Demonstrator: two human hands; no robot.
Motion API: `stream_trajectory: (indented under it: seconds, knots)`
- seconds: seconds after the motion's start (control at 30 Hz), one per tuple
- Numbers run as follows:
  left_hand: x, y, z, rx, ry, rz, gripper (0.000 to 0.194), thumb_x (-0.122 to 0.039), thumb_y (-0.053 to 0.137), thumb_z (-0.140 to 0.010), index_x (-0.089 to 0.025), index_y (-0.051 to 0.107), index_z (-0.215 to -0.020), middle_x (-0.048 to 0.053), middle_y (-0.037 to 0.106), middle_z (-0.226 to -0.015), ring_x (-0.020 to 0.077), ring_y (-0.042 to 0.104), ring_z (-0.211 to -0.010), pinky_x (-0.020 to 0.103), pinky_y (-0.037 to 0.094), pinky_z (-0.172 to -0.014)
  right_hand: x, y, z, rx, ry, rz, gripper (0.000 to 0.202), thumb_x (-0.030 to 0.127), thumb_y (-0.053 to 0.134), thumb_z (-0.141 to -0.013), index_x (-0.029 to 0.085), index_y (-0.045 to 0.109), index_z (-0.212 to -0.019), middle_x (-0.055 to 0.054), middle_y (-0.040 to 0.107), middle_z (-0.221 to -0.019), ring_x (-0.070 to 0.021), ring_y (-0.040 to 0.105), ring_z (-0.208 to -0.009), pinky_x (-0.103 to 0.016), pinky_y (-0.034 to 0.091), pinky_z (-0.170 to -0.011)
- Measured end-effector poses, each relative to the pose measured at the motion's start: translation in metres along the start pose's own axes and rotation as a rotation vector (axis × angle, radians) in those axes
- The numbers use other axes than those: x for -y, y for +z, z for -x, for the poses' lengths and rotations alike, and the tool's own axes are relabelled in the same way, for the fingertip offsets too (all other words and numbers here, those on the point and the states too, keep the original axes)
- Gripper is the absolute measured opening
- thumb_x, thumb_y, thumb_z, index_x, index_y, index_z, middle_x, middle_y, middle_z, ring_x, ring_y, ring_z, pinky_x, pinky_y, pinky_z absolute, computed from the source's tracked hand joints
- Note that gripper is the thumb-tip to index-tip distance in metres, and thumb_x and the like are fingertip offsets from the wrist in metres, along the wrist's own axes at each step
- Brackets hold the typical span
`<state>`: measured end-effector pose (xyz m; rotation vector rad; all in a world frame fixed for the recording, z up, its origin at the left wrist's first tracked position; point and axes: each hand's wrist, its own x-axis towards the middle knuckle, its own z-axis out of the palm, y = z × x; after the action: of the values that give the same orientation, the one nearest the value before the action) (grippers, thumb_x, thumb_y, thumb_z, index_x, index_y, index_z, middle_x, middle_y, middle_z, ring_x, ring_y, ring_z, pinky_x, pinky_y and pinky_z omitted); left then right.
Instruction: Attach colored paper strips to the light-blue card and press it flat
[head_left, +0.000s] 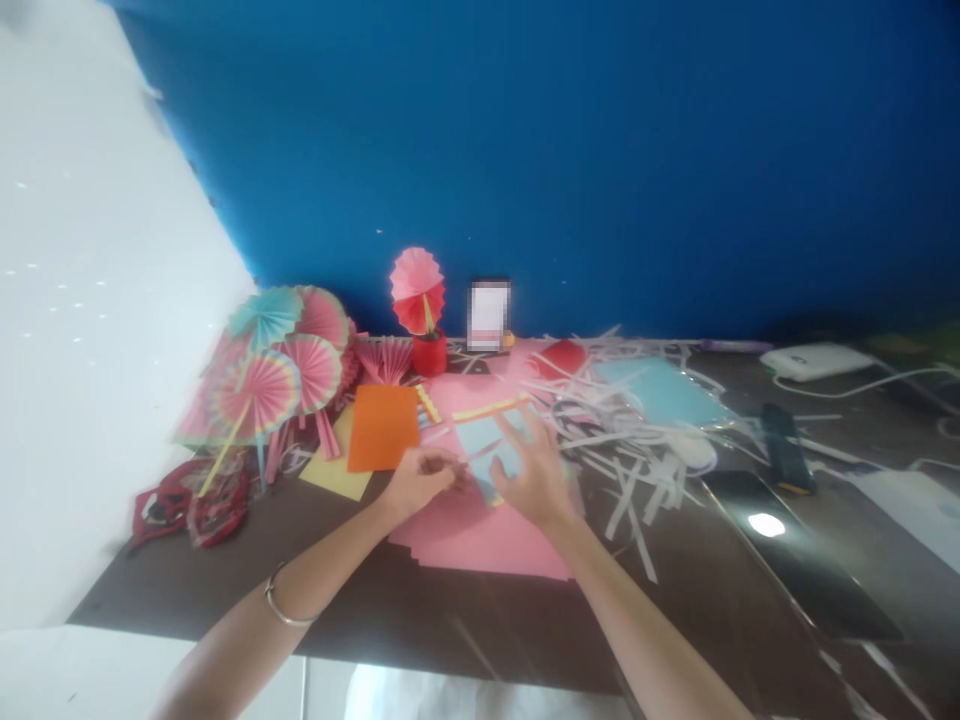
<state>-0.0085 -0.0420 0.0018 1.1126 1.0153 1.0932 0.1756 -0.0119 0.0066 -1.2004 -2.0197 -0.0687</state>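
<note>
My left hand (429,476) is closed, its fingertips pinched at one end of a thin pale paper strip (484,452); blur softens the grip. The strip runs toward my right hand (538,474), whose fingers are spread above a light blue sheet (474,436) with a yellowish top edge. Whether those fingers touch the sheet is unclear. Beneath both hands lies a stack of pink paper (487,545). An orange paper square (384,428) rests just left of the blue sheet, partly over a yellow sheet (330,472).
Pleated paper fans (259,390) crowd the left, behind a red pouch (184,505). A red pot (430,354) holds a pink-and-red fan. Right lie white paper strips (622,430), a blue packet (664,390), a phone (806,560) and a white cabled device (817,361). A blue wall (540,150) stands behind.
</note>
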Motion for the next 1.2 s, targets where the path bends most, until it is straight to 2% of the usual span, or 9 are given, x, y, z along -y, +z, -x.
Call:
stream_trajectory:
  seconds: [0.03,0.1,0.2,0.27,0.4,0.63,1.0,1.2]
  knots:
    - [-0.001,0.0,0.0,-0.011,0.003,-0.004,0.031,-0.041,0.07,-0.065,-0.01,0.067,-0.07,0.008,0.07,-0.067,0.0159,0.065,-0.058,0.026,0.053,-0.057,0.004,-0.004,0.0,-0.019,-0.027,0.007,0.05,0.019,0.052,-0.073,0.021,0.051,-0.123,-0.013,0.043,-0.13,-0.0306,0.04,-0.119,-0.05,0.035,-0.094]
    - [-0.004,0.0,0.002,-0.017,0.011,-0.017,0.031,-0.04,0.069,-0.068,-0.01,0.068,-0.074,0.008,0.07,-0.067,0.016,0.065,-0.059,0.026,0.053,-0.057,0.012,-0.01,-0.001,-0.073,-0.113,-0.004,0.037,0.02,0.053,-0.075,0.022,0.058,-0.112,-0.012,0.047,-0.125,-0.0284,0.042,-0.117,-0.047,0.033,-0.095]
    - [-0.008,0.002,0.005,-0.006,0.038,-0.066,0.031,-0.041,0.066,-0.071,-0.01,0.068,-0.075,0.009,0.07,-0.069,0.0165,0.066,-0.06,0.026,0.053,-0.059,0.023,-0.015,-0.001,-0.067,-0.258,-0.022,0.013,0.018,0.055,-0.079,0.023,0.064,-0.088,-0.005,0.063,-0.097,-0.0199,0.053,-0.098,-0.039,0.033,-0.091]
    - [-0.01,0.003,0.007,-0.003,0.069,-0.109,0.032,-0.041,0.064,-0.072,-0.01,0.068,-0.077,0.009,0.07,-0.071,0.0172,0.066,-0.062,0.027,0.054,-0.062,0.026,-0.016,-0.001,-0.019,-0.303,-0.03,0.011,0.017,0.055,-0.081,0.023,0.063,-0.081,-0.002,0.065,-0.083,-0.0166,0.056,-0.088,-0.037,0.032,-0.089]
    - [-0.008,0.004,0.009,-0.002,0.135,-0.191,0.029,-0.039,0.06,-0.076,-0.012,0.068,-0.084,0.008,0.071,-0.078,0.0182,0.067,-0.069,0.028,0.054,-0.068,0.029,-0.016,-0.001,0.055,-0.314,-0.048,0.013,0.018,0.051,-0.085,0.023,0.062,-0.083,-0.001,0.066,-0.081,-0.0149,0.056,-0.082,-0.036,0.029,-0.088]
    - [-0.006,0.001,0.009,-0.006,0.252,-0.454,0.021,-0.03,0.056,-0.078,-0.015,0.069,-0.084,0.006,0.071,-0.08,0.0165,0.066,-0.071,0.024,0.052,-0.068,0.03,-0.017,0.0,0.084,-0.334,-0.053,0.013,0.017,0.048,-0.085,0.021,0.06,-0.084,-0.001,0.065,-0.08,-0.0141,0.054,-0.079,-0.035,0.028,-0.087]
    - [-0.006,0.001,0.01,-0.002,0.277,-0.517,0.019,-0.027,0.055,-0.078,-0.015,0.069,-0.083,0.005,0.071,-0.077,0.0152,0.065,-0.067,0.022,0.05,-0.063,0.031,-0.017,-0.002,0.087,-0.31,-0.09,0.011,0.017,0.05,-0.083,0.021,0.06,-0.081,0.0,0.065,-0.078,-0.0143,0.055,-0.078,-0.035,0.029,-0.085]
    - [-0.006,0.001,0.009,0.004,0.237,-0.465,0.022,-0.032,0.058,-0.077,-0.015,0.071,-0.082,0.006,0.071,-0.079,0.0169,0.065,-0.07,0.024,0.051,-0.066,0.03,-0.014,-0.001,0.086,-0.274,-0.13,0.013,0.016,0.05,-0.083,0.021,0.06,-0.077,0.001,0.065,-0.075,-0.0135,0.056,-0.075,-0.034,0.031,-0.082]
